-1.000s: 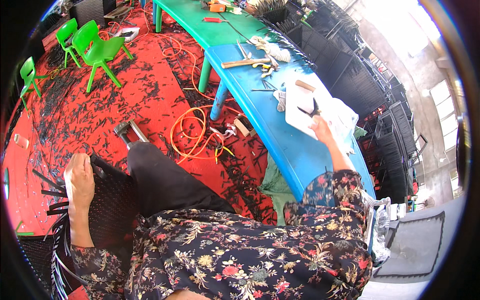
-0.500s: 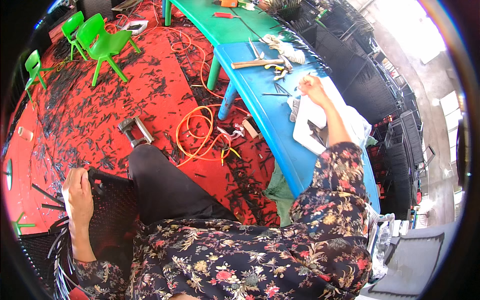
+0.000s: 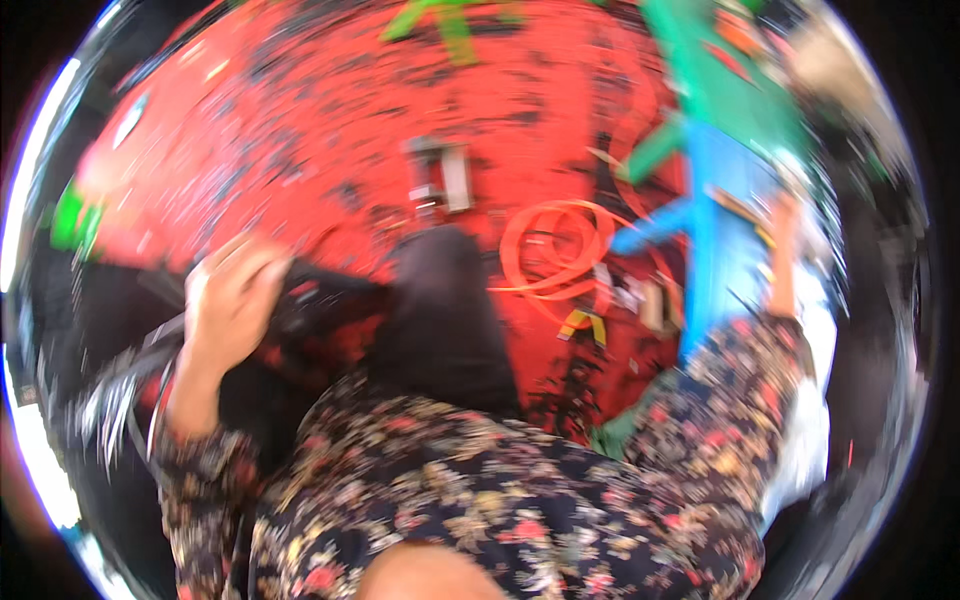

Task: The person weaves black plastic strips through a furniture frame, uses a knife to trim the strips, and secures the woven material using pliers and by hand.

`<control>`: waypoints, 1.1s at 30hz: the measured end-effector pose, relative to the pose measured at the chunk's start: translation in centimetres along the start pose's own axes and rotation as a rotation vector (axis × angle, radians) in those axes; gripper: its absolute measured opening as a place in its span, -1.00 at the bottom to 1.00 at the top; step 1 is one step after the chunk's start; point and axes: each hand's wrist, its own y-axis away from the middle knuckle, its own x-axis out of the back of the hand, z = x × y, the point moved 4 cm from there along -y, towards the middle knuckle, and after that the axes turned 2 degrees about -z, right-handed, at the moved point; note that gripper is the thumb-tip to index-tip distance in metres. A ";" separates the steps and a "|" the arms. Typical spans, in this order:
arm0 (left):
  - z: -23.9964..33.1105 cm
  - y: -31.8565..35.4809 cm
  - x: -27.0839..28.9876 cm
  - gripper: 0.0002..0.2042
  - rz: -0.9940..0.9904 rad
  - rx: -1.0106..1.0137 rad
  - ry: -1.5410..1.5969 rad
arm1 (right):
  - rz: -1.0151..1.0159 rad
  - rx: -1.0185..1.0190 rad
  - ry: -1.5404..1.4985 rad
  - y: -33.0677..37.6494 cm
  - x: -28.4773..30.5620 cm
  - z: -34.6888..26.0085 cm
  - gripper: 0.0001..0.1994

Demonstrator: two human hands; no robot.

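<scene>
Motion blurs the whole head view. On the left, my left hand point(image 3: 235, 295) is curled over the upper edge of a black woven panel point(image 3: 335, 290) beside my leg. Loose dark strips point(image 3: 125, 400) stick out beyond my left wrist. My right arm stretches over the blue table point(image 3: 720, 260); my right hand point(image 3: 785, 215) is near a wooden-handled hammer point(image 3: 738, 207) there. Its fingers are smeared, so what they hold or touch cannot be made out.
A grey nail gun point(image 3: 455, 178) lies on the red floor point(image 3: 340, 110), among scattered black scraps. Beside the table's leg are a coiled orange hose point(image 3: 515, 245) and yellow-handled cutters point(image 3: 582, 325). A green table point(image 3: 735, 95) adjoins the blue one, and green chairs stand farther off.
My view has swung to the left, so the scene sits farther right. My right hand has moved off the white item toward the hammer end. My left hand stays on the woven panel.
</scene>
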 end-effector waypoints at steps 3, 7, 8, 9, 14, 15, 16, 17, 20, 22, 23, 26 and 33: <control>-1.2 -1.2 0.3 -0.94 -0.020 -0.116 0.153 | -0.032 -0.056 0.011 -0.5 -0.5 9.0 -0.88; -2.0 2.3 1.7 -0.98 -0.024 -0.089 0.205 | -0.069 -0.069 -0.029 -4.1 -2.6 10.3 -0.86; -2.0 3.0 1.6 -0.98 0.001 -0.105 0.204 | -0.065 -0.071 -0.050 -4.9 -2.6 10.3 -0.85; -0.4 3.7 0.1 -0.98 -0.036 -0.069 0.261 | -0.102 -0.072 -0.030 -5.6 -2.7 12.4 -0.84; 0.1 3.2 -0.5 -0.98 -0.052 -0.059 0.319 | -0.064 -0.103 -0.139 -7.3 -1.8 16.2 -0.78; -0.1 3.2 -0.5 -0.98 -0.051 -0.057 0.326 | -0.014 -0.086 -0.198 -7.7 -1.1 16.5 -0.76; -0.5 2.9 -0.8 -0.98 -0.040 -0.096 0.344 | 0.092 -0.058 -0.259 -7.9 0.3 17.4 -0.75; -0.9 2.7 -1.1 -0.98 -0.033 -0.106 0.354 | 0.198 -0.026 -0.306 -7.7 2.4 18.6 -0.73; -0.8 1.4 -1.4 -0.98 -0.080 -0.085 0.306 | 0.410 -0.058 -0.290 -5.8 3.1 12.7 -0.75; -1.1 0.9 -2.0 -0.97 -0.057 -0.132 0.306 | 0.405 -0.139 -0.587 -5.5 6.0 11.1 -0.79; -1.4 0.5 -2.1 -0.97 -0.055 -0.128 0.310 | 0.335 -0.210 -0.908 -5.8 7.1 10.4 -0.81; -1.9 0.4 -1.7 -0.95 -0.055 -0.086 0.298 | -0.222 0.027 -1.960 1.8 13.8 -10.0 -0.78; -1.6 -2.7 -5.1 -0.94 -0.080 -0.013 0.324 | -0.712 0.351 -1.447 23.0 22.1 -40.6 -0.81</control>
